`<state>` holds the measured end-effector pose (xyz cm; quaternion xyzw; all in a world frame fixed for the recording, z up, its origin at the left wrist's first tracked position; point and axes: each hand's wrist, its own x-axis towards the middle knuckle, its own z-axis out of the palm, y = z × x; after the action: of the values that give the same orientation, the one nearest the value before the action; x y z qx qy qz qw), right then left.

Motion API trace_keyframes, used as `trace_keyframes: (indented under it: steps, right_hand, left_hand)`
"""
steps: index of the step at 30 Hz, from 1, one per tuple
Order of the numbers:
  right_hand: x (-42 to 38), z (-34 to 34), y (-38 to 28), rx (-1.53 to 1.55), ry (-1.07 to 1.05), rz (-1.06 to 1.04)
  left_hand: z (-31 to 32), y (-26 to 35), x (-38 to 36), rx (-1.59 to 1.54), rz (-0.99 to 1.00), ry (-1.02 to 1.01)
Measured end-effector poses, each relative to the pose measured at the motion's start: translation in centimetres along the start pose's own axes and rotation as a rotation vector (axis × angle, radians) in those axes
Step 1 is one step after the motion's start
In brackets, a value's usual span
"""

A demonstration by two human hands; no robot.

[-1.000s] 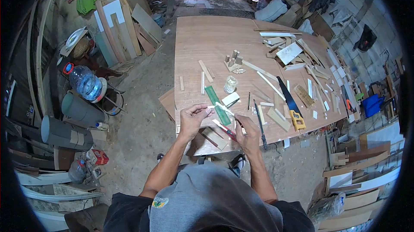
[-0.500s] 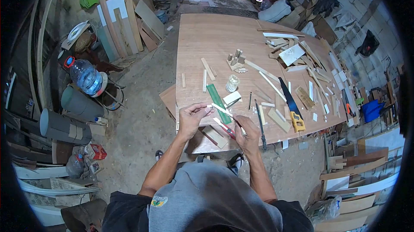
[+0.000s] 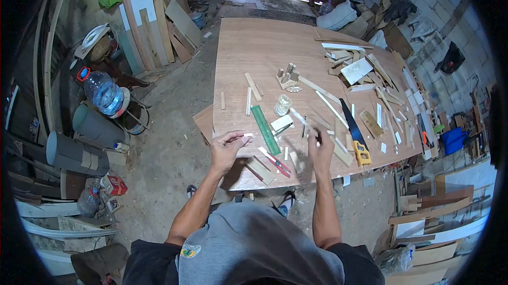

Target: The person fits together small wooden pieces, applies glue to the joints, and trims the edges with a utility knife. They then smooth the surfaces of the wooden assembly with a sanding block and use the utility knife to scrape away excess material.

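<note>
My left hand (image 3: 226,151) is closed in a pinch on a small pale wood piece (image 3: 248,134) above the table's near left part. My right hand (image 3: 320,147), slightly blurred, grips a thin pale stick (image 3: 300,117). The stick's far end points toward a jar of whitish stuff (image 3: 283,105), just short of it in the picture. Between my hands lie a green strip (image 3: 265,129), a pale block (image 3: 281,122) and a red-handled cutting tool (image 3: 279,163). A flat wood piece (image 3: 263,171) rests by the near edge.
On the plywood table (image 3: 264,41), a handsaw with a yellow handle (image 3: 362,152) lies right of my right hand. A small wooden peg assembly (image 3: 288,76) stands further back. Offcuts (image 3: 357,70) are heaped at the right. A water bottle (image 3: 106,92) sits on a stand at the left.
My right hand has moved right with the pale stick, away from my left hand, and the stick's end now lies near the jar. My left hand keeps the small wood piece, slightly lower and left.
</note>
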<state>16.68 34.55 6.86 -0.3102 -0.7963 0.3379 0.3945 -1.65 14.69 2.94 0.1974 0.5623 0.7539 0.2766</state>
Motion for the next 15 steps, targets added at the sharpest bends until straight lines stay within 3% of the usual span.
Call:
trace_keyframes:
  steps: [5, 7, 15]
  right_hand:
    - [9.0, 4.9, 8.1, -0.175, -0.076, -0.102]
    - [11.7, 7.0, 9.7, -0.393, -0.215, -0.299]
    - [16.1, 14.2, 16.4, -0.8, -0.662, -0.248]
  left_hand:
    - [-1.9, -0.6, -1.1, -0.053, -0.037, 0.114]
    - [-2.4, -0.4, -1.9, -0.063, -0.061, 0.18]
    - [-4.7, -0.3, -4.8, -0.225, -0.139, 0.332]
